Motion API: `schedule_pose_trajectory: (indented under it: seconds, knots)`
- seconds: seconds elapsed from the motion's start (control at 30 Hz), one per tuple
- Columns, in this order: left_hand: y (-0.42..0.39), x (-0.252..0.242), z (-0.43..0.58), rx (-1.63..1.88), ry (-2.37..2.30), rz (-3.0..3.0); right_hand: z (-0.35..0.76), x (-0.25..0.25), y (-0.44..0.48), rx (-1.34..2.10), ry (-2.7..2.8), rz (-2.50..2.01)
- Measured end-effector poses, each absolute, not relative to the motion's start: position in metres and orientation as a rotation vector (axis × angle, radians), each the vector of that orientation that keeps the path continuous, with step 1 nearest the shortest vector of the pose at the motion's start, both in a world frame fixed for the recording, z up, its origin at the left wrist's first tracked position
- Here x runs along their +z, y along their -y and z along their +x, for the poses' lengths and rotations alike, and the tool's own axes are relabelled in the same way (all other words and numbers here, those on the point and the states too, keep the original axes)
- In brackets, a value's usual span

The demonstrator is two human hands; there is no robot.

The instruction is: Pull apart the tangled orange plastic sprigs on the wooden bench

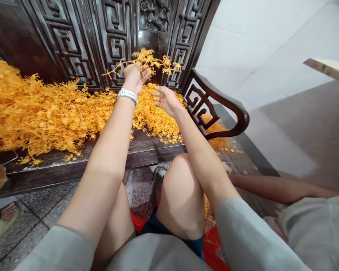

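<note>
My left hand (137, 75), with a pale watch band on its wrist, holds a branching orange plastic sprig (165, 64) above the bench. The sprig reaches out to both sides of the hand. To its right, my right hand (166, 99) is raised with its fingers apart and nothing in them, over a heap of small orange pieces (158, 116). A larger pile of orange sprigs (53, 113) spreads along the left and middle of the dark wooden bench (147, 152).
The bench has a carved back (117, 37) and a curved armrest (228, 105) at the right. Beyond it, more orange pieces (214, 126) lie low down. Another person's arm (265, 188) is at the right, and a foot (8, 212) at the lower left.
</note>
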State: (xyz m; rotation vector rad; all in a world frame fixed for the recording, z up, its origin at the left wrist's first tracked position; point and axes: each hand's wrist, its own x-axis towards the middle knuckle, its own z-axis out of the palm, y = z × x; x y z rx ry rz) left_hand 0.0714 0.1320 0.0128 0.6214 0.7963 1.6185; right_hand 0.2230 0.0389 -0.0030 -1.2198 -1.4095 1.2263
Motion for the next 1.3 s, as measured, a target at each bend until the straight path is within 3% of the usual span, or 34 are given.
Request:
schedule_pose_trajectory:
  seconds: [0.27, 0.57, 0.83, 1.1, 1.3]
  knots:
    - [-0.103, -0.001, 0.086, 1.448, -0.855, 0.912, 0.226, 0.009, -0.03, 1.28, 1.158, -1.047]
    - [-0.087, -0.012, 0.083, 1.203, -0.746, 1.02, 0.239, -0.019, -0.052, 1.289, 1.029, -0.979]
    - [-0.099, -0.017, 0.088, 1.47, -0.797, 0.825, 0.223, -0.007, -0.045, 1.363, 1.009, -0.998]
    - [-0.1, -0.009, 0.079, 1.44, -0.644, 0.932, 0.225, 0.001, -0.049, 1.298, 0.83, -0.961]
    - [-0.097, -0.005, 0.089, 1.329, -0.727, 1.101, 0.223, 0.017, -0.049, 1.099, 1.188, -0.933]
